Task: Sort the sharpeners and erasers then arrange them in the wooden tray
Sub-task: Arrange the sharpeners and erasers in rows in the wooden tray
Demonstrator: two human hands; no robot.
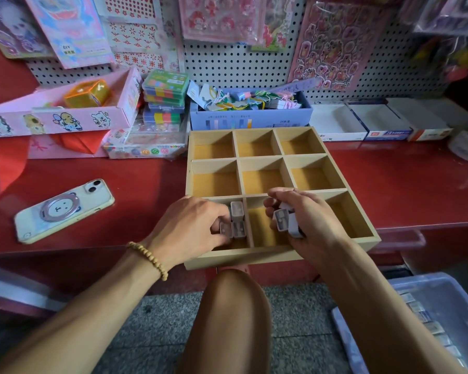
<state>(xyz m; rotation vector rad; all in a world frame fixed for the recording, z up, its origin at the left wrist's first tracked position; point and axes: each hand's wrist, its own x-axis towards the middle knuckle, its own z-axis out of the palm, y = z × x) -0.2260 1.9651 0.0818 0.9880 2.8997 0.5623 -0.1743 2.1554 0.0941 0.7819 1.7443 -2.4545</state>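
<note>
L hand [192, 225]: fingers curled, pinching sharpeners [237, 229] in the tray's lower-left compartment; one more sharpener [237, 211] stands upright just behind them. R hand [303, 220]: fingers curled around a cluster of sharpeners [285, 221], held above the lower-middle compartment. Tray [254, 259]: wood, 3x3 grid, center of frame, on red counter [405, 184]; other compartments show bare floors. L wrist carries a bead bracelet [149, 259]. Phone [65, 209] lies on counter, left of tray, apart. Blue box [250, 117] touches tray's far edge. Clear bin [430, 319] sits lower right, w/ small items inside; type cannot be told.
</note>
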